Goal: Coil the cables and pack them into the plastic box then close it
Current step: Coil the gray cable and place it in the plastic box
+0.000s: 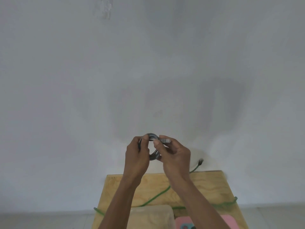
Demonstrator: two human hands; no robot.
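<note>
Upper frame: we see only bare wall (148,63), open air there. Lower centre, the wooden table (206,187) is crowded: green cable (156,195) snakes across it, clear plastic box (153,215) at bottom centre, pink lid (227,220) bottom right. Bare board remains at upper right.

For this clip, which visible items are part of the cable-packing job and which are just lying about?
Part of the job:
- grey cable, coiled, held by left hand and right hand
- green cable, uncoiled on the wooden table
- clear plastic box
- pink lid, probably the box's

Lying about:
- nothing clearly identifiable
</note>
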